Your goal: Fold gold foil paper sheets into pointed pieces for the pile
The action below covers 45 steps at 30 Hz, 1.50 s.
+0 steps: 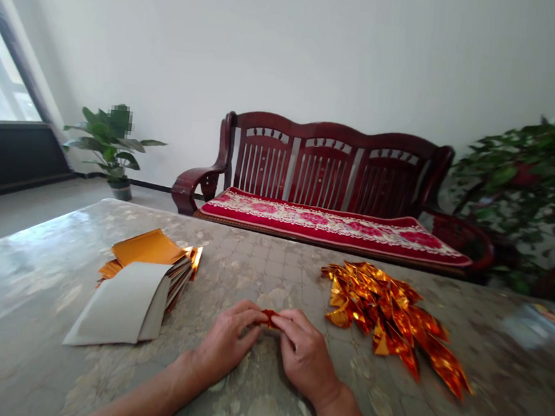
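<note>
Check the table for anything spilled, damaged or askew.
Nothing looks clearly spilled or damaged. The paper stack on the left looks askew, splayed at differing angles, and the shiny orange pieces on the right lie in a loose, jumbled heap.

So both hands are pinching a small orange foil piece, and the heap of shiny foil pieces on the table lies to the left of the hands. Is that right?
Not quite: the head view shows the heap of shiny foil pieces on the table to the right of the hands. The left hand and right hand do pinch a small orange foil piece.
</note>
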{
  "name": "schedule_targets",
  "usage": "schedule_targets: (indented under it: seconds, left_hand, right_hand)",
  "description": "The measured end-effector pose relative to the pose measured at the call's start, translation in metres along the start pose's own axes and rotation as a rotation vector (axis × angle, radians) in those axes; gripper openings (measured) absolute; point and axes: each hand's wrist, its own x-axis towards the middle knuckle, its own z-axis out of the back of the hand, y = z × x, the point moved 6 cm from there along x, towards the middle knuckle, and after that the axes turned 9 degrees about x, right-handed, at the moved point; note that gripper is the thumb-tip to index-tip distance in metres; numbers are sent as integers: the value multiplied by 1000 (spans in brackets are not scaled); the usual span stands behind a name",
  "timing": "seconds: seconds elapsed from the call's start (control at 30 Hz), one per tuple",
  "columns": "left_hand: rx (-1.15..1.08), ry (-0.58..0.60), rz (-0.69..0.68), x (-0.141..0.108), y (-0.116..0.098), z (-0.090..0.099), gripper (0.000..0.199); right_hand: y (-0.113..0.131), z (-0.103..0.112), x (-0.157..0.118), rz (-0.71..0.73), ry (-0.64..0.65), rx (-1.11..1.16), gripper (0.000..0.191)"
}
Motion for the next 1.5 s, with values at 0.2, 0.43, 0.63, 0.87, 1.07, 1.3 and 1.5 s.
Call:
schedule_targets:
  seconds: [0.2, 0.43, 0.63, 0.87, 1.07, 1.3, 1.5]
  left_hand:
    - [-24, 41, -24, 1, 5, -5, 38]
    - [-38, 21, -40, 0, 10, -3, 26]
    - [-1, 18, -39, -2, 10, -3, 25]
    - [-8, 68, 7, -3, 12, -7, 22]
    - [-9, 68, 22, -3, 12, -11, 20]
    - [9, 43, 85, -5, 11, -12, 19]
    - [-3, -28, 133, -4, 9, -8, 14]
  right_hand:
    - [-5, 3, -2, -1, 17, 16, 48]
    - [-5, 0, -1, -5, 107, 52, 49]
    - [-6, -1, -2, 6, 85, 18, 36]
    - [-6, -4, -1, 6, 99, 6, 27]
    - [-3, -8, -2, 13, 100, -25, 20]
    - [-2, -7, -1, 4, 48, 9, 19]
    - [0, -1, -1, 7, -70, 86, 20]
